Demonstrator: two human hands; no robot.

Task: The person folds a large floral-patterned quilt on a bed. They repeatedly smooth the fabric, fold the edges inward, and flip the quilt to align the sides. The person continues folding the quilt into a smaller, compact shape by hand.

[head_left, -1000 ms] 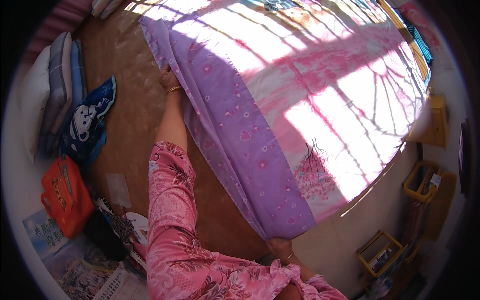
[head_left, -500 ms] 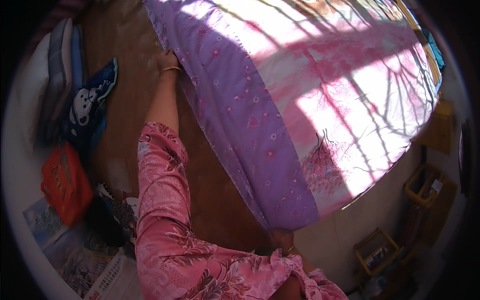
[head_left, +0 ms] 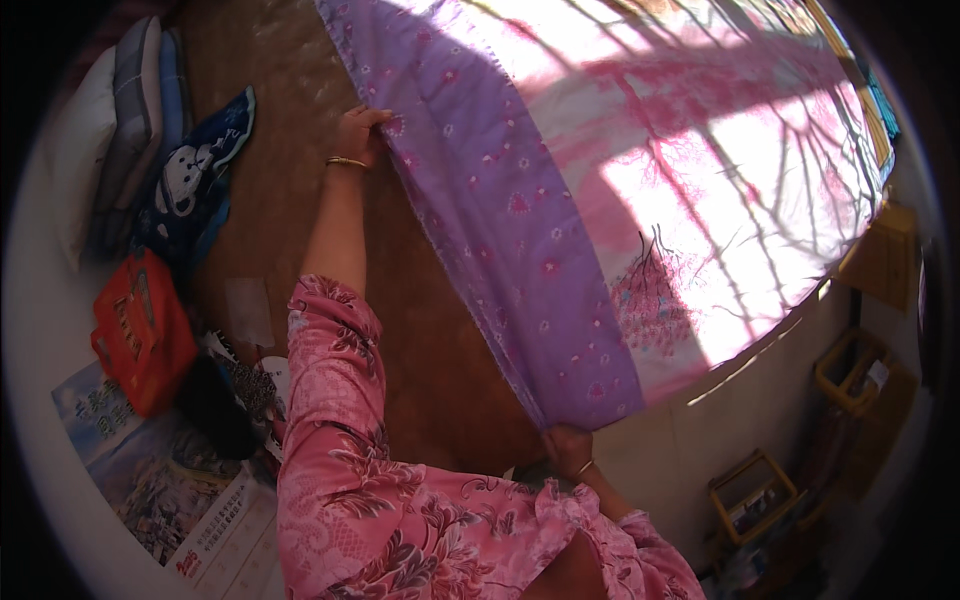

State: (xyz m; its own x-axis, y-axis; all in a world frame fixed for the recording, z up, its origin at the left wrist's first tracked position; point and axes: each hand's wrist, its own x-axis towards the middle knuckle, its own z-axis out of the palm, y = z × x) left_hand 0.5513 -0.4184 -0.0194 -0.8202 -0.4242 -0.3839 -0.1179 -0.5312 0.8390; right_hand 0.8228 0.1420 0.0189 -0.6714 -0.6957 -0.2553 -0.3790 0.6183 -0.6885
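A wide bed cover spreads across the middle and far right, its purple border (head_left: 520, 210) printed with small hearts and flowers. Beyond the border lies a pink-and-white panel (head_left: 650, 180) with a tree print, partly in bright sunlight. At the border's left edge, my left hand (head_left: 360, 137), with a bangle on the wrist, pinches the cloth with its thumb on top. My right hand (head_left: 568, 448) grips the near corner of the same border, its fingers partly hidden by the cloth. Between both hands the edge runs fairly straight, with a few shallow creases.
Under the cover is a brown surface (head_left: 280, 200). Stacked pillows (head_left: 135, 110) and a dark blue cushion (head_left: 195, 180) lie at left. Nearer are a red bag (head_left: 145, 330) and a calendar (head_left: 125, 470). Yellow wooden stools (head_left: 755, 495) stand at lower right.
The view has shifted a little. My left hand has come slightly nearer along the purple edge, and its thumb now shows on the cloth. The right hand keeps the corner.
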